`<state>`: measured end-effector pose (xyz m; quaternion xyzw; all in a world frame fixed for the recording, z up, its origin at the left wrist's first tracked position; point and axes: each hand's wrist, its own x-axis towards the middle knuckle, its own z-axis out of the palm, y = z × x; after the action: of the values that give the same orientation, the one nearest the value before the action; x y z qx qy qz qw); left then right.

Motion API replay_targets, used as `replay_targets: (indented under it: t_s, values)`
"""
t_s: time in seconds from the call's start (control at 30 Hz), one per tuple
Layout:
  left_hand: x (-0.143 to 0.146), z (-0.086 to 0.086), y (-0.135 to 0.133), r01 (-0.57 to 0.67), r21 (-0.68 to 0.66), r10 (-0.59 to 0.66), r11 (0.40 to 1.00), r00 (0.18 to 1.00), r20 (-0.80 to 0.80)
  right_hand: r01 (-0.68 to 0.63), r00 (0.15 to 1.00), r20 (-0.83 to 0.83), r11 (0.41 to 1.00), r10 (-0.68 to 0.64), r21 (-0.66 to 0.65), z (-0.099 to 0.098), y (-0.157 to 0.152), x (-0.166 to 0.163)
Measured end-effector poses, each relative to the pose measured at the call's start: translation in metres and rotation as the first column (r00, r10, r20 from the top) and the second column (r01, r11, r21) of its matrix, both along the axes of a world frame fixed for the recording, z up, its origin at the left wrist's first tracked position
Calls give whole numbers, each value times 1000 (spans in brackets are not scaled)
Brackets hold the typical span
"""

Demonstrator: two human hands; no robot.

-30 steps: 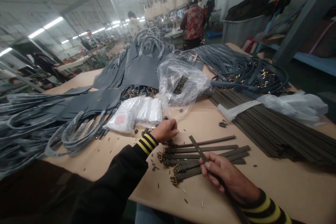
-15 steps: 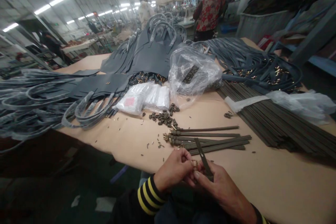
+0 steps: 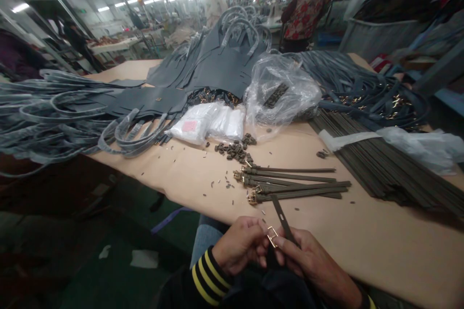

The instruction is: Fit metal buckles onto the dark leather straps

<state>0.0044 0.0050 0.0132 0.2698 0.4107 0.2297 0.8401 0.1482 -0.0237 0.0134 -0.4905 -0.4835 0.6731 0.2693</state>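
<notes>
Between the fingertips of my left hand (image 3: 243,244) and my right hand (image 3: 308,253) is a gold buckle (image 3: 272,237), pinched from both sides. A dark olive strap (image 3: 282,217) also passes through my right hand, its slotted end pointing up and away from me. The strap's slot lies clear of the buckle. Just beyond my hands, several straps with gold buckles (image 3: 300,189) lie on the table. Behind those is a heap of small dark strap loops (image 3: 235,150).
Long dark strips (image 3: 384,169) are stacked at the right. White plastic packets (image 3: 197,125) and a clear plastic bag (image 3: 281,89) stand behind the loops. Grey-blue bag panels with handles (image 3: 221,67) fill the back and left. Tiny bits dot the brown tabletop (image 3: 380,236). People are in the background.
The buckle has turned so its open frame shows more between my fingers. My hands have come slightly lower and closer to me. The camera view has shifted a little.
</notes>
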Motion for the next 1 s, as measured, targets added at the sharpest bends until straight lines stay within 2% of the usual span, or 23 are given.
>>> replay_targets:
  t_s: [0.07,0.13,0.27,0.37,0.63,0.77,0.9,1.0]
  values:
    - [-1,-2,-5,1,-102,8,995,996,89,-13,1000,4,1000,14,-22,-3,-3,-1]
    - [-2,-5,-11,3,-126,11,992,994,107,-23,999,30,1000,24,-17,-5,-5,-1]
    - [-4,-13,-19,-12,-11,12,1000,1000,5,-55,991,124,998,50,42,-8,-9,-2]
    - [-6,-20,-21,1,40,-1,999,1000,-18,-73,985,161,997,68,28,-10,-9,-3]
    - [-7,-27,-25,19,41,-23,999,994,103,-71,987,141,997,75,-32,-16,-8,-5]
    - [-4,-27,-29,-80,-47,87,996,985,147,-65,990,124,997,71,-48,-19,-9,-4]
    - [2,-33,-33,-79,-218,121,973,975,184,-67,985,157,997,74,-46,-15,-6,-5]
    - [7,-42,-37,-82,-162,109,983,981,162,-112,980,167,994,110,-1,-10,-3,-4]
